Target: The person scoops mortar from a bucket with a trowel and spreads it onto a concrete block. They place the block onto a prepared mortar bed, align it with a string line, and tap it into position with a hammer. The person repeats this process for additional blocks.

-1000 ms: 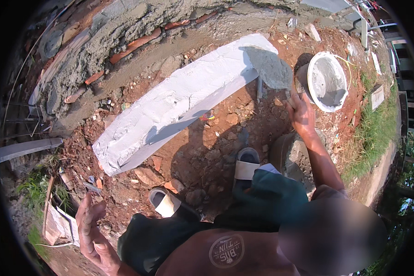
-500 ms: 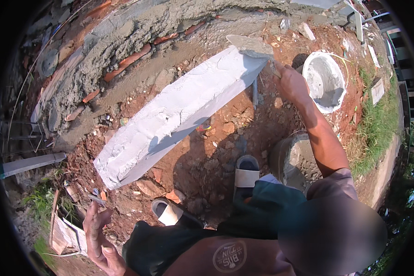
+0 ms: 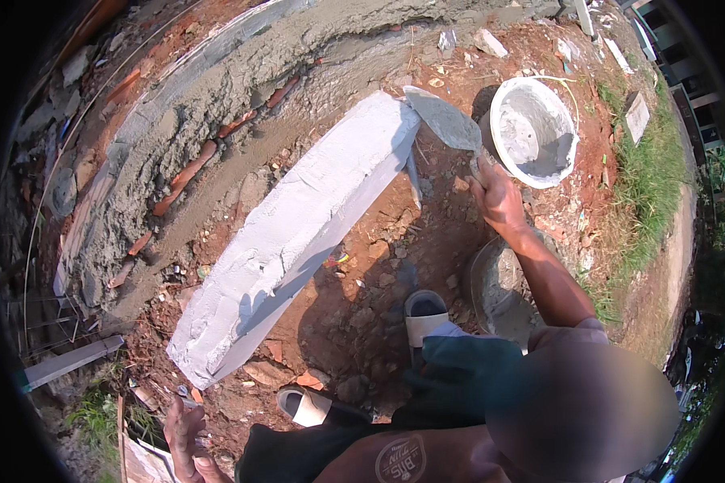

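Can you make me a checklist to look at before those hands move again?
1. Right hand gripping the trowel handle: ok.
2. Left hand free: ok, it looks open, low beside the rubble.
3. Trowel blade touching the long pale block: cannot tell; it's at the far end.
4. Block's top smooth all over: not ok, there are rough ridges.
5. Sandals off the block: ok, both beside it.
6. Ground free of loose bits: not ok, stones lie around.
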Demonstrator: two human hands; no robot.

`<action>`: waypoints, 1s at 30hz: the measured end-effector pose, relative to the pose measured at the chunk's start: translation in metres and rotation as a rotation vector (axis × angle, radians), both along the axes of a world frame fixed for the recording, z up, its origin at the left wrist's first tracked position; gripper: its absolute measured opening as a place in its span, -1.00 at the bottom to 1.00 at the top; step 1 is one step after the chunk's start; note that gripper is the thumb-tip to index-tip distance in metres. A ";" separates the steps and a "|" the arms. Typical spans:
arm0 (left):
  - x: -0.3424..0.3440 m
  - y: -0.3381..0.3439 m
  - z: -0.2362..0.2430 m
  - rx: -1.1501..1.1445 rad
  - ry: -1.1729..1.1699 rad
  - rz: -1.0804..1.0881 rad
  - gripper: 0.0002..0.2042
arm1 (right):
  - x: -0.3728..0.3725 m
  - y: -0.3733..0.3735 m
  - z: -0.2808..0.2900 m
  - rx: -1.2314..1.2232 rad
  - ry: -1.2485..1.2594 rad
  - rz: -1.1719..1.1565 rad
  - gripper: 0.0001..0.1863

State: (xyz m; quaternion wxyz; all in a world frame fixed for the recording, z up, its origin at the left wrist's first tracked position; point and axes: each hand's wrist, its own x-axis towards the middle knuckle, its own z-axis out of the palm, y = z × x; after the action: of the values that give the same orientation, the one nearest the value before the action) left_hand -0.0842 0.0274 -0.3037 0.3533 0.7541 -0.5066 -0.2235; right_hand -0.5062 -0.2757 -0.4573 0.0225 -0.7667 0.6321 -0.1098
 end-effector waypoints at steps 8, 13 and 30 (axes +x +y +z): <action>0.052 0.023 -0.049 0.054 -0.015 -0.005 -0.28 | -0.067 -0.006 0.032 0.055 0.031 -0.215 -0.55; -0.006 -0.028 -0.014 0.145 0.103 0.174 -0.41 | -0.155 -0.023 0.071 0.186 0.178 -0.438 -0.57; -0.004 -0.030 -0.015 0.151 -0.035 0.145 -0.34 | -0.195 -0.040 0.063 0.679 -1.077 -0.597 -0.62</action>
State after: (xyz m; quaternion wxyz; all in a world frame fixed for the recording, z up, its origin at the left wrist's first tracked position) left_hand -0.0886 -0.0026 -0.3183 0.3016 0.8172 -0.4384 -0.2216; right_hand -0.7013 -0.3157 -0.3945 0.5395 -0.3498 0.7159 -0.2721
